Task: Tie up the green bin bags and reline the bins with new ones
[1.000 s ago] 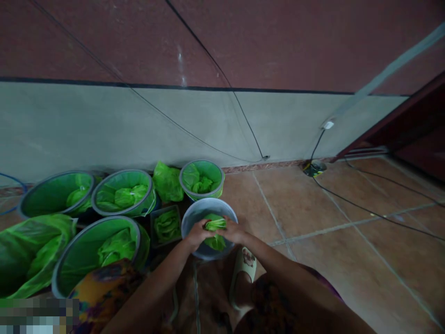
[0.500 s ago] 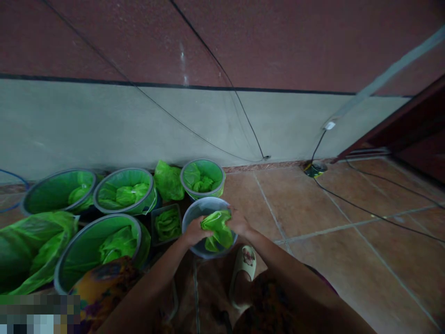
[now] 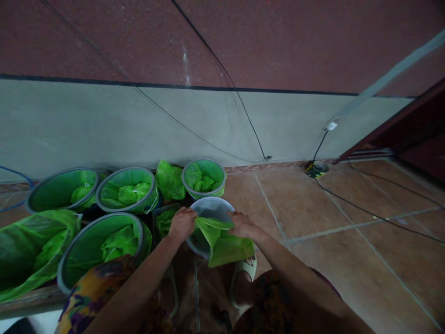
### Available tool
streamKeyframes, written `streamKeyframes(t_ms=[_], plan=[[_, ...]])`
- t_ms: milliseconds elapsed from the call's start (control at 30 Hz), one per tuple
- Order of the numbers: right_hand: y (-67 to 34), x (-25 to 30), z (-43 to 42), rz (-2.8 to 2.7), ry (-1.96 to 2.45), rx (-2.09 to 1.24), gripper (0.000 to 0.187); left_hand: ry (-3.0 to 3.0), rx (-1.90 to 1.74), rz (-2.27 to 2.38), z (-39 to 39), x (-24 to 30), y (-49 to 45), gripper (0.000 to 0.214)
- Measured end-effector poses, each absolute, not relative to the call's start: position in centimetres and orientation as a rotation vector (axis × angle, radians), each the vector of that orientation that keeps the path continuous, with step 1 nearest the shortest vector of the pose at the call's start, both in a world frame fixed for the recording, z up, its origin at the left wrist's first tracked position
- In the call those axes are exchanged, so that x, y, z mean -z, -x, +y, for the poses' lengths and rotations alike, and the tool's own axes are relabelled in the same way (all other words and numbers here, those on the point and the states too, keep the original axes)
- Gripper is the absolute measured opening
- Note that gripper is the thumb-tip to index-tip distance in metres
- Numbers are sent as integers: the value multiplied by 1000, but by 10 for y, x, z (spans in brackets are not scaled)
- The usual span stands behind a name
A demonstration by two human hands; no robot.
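A green plastic bag (image 3: 222, 243) is stretched between my two hands above a grey round basin (image 3: 212, 206) on the tiled floor. My left hand (image 3: 181, 224) pinches the bag's left top corner at the basin's left rim. On the right, my right hand (image 3: 242, 224) grips the other top corner. The bag hangs down over the basin's near edge, toward my sandalled foot (image 3: 244, 271).
Several grey basins lined with green bags (image 3: 127, 195) (image 3: 203, 177) (image 3: 99, 243) stand to the left along the wall. A loose green bag (image 3: 29, 246) lies far left. A small dark tray (image 3: 166, 220) holds green bags. Black cables (image 3: 365, 208) cross the floor to the right.
Both hands lifted the crumpled bag out of the basin and pulled apart, spreading it open. The bag now hangs flat over the near rim.
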State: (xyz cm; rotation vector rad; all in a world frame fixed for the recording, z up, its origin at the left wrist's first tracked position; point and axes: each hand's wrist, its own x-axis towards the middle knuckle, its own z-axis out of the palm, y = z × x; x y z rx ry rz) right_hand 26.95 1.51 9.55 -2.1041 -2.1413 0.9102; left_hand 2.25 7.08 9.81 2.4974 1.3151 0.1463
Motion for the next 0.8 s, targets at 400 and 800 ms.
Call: streamKeyframes(t_ms=[400, 800], plan=[[-259, -78, 32, -1890, 2115, -851, 31, -2416, -440, 1361, 69, -74, -5, 40], [-257, -86, 30, -1854, 2025, -822, 31, -2224, -641, 1394, 78, -64, 12, 36]])
